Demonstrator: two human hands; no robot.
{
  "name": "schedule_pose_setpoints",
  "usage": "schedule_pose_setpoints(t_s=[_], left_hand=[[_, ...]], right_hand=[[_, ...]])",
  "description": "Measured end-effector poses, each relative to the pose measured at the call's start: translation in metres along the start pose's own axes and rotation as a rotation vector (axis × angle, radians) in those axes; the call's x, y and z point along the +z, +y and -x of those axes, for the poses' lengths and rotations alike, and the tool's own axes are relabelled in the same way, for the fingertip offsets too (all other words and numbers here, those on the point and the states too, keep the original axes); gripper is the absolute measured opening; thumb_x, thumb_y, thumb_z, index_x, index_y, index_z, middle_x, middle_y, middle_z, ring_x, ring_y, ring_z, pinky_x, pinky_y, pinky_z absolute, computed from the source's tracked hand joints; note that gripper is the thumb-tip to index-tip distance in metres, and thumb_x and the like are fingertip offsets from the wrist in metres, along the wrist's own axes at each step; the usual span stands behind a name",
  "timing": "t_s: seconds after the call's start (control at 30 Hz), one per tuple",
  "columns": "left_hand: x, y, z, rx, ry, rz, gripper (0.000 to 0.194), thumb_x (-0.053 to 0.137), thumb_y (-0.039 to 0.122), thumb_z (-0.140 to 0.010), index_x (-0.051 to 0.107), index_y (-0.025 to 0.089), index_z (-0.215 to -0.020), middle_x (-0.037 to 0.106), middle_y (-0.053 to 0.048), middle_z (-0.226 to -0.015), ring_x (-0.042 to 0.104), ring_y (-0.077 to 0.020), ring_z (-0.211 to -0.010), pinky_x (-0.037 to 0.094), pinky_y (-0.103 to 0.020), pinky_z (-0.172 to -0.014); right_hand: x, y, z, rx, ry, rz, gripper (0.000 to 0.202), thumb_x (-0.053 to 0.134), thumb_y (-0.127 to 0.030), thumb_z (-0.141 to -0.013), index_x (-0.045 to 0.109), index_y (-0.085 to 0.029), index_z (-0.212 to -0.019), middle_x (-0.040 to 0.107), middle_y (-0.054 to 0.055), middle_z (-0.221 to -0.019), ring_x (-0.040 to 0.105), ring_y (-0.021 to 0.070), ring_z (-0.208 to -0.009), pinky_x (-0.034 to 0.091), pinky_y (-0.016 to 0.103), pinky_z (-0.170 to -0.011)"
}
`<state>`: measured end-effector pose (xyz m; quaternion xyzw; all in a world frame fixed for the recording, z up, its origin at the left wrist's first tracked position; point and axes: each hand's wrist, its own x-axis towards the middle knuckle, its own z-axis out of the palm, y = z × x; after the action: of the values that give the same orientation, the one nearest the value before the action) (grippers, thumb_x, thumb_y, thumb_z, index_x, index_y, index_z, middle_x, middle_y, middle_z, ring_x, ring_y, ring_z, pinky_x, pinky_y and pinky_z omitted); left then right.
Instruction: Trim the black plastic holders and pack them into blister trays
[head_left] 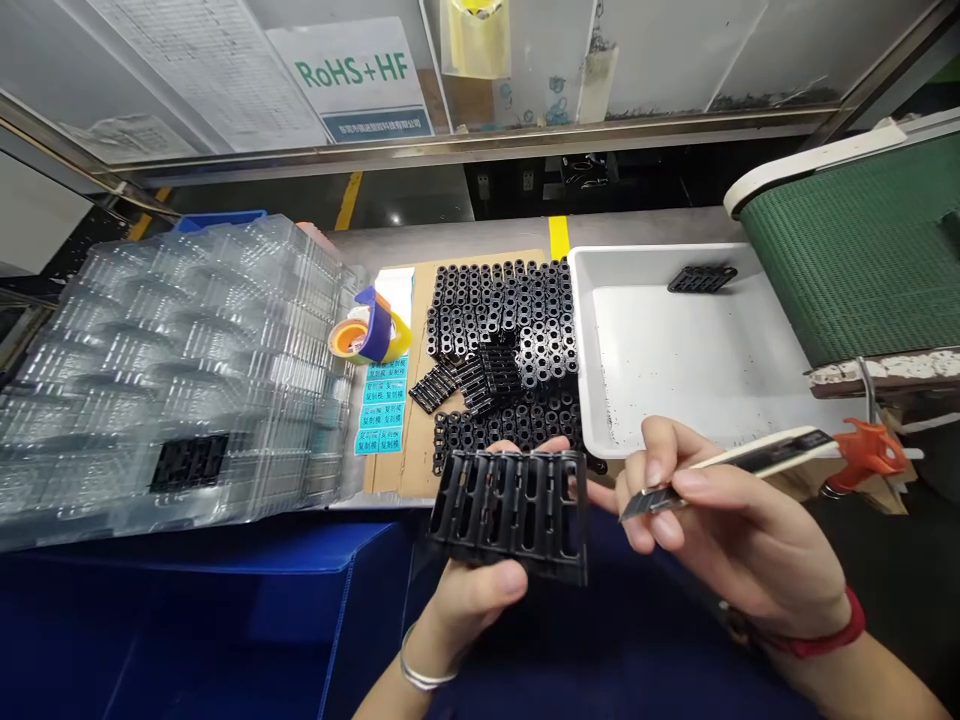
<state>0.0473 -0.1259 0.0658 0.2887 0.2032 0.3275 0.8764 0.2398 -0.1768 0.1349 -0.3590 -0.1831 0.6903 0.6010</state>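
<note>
My left hand [472,590] holds a black plastic slotted frame [514,512] by its lower edge, fingers behind it, tilted toward me. My right hand [720,530] grips a thin blade tool with a tape-wrapped handle [742,462]; its metal tip points left at the frame's right edge, very close to it. Behind the frame lies a pile of similar black parts [502,340] on a sheet of cardboard [416,440].
A white tray [600,400] at right holds one black part [701,278]. A green conveyor belt [862,250] ends at far right. Stacked clear blister trays [172,370] sit at left, one holding a black part [189,462]. Tape rolls [367,335], cyan labels [382,405] and an orange-handled tool [866,450] are nearby.
</note>
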Motion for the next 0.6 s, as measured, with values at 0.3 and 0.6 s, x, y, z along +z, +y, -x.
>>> schedule_pose_setpoints(t_s=[0.3,0.6], left_hand=[[-0.004,-0.002,-0.003,-0.040,-0.060,0.255,0.051,0.087,0.042,-0.069,0.073,0.042,-0.119,0.072,0.006,-0.130,0.067,-0.0157,-0.113,0.054,-0.019,-0.092],[-0.003,-0.005,-0.005,-0.072,-0.085,0.164,0.050,0.085,0.048,-0.066,0.074,0.030,-0.112,0.076,-0.003,-0.107,0.070,-0.0235,-0.103,0.058,-0.029,-0.090]], right_hand=[[0.003,0.004,-0.001,-0.134,0.136,0.101,0.006,0.072,-0.030,-0.087,0.074,-0.025,-0.083,0.067,-0.005,-0.064,0.066,0.0132,-0.067,0.045,0.041,-0.115],[0.010,0.010,0.001,-0.258,0.172,0.156,0.005,0.073,-0.032,-0.087,0.074,-0.029,-0.083,0.064,-0.004,-0.066,0.064,0.0146,-0.066,0.050,0.037,-0.109]])
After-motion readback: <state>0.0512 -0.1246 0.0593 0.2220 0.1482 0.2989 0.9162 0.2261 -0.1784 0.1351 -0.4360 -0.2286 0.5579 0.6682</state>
